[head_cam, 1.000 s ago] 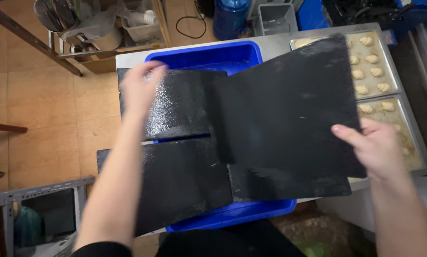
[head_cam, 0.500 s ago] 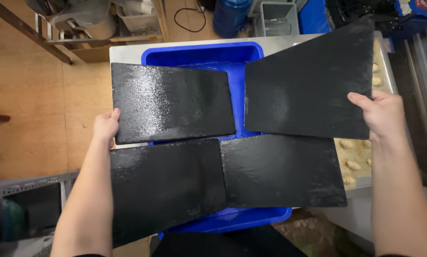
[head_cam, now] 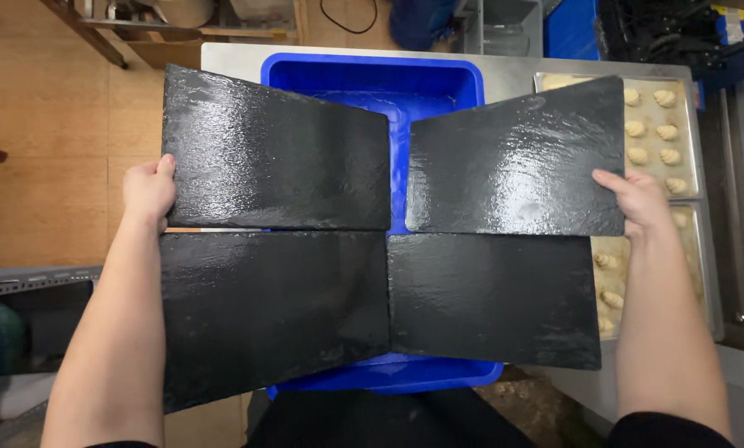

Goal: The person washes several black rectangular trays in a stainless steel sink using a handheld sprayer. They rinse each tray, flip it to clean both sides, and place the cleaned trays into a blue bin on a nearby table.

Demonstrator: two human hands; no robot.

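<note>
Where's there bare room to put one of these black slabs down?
Bare steel table shows only in strips behind and left of the blue tub. The tub's interior between the upper slabs looks open. The right side is crowded: pastry trays fill it.

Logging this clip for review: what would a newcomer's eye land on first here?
Four wet, glossy black rectangular slate boards spread in a two-by-two block over a blue plastic tub at centre. The left hand grips the upper left board's edge, the right hand the upper right board. On the right, metal trays of pale dough pieces.
</note>
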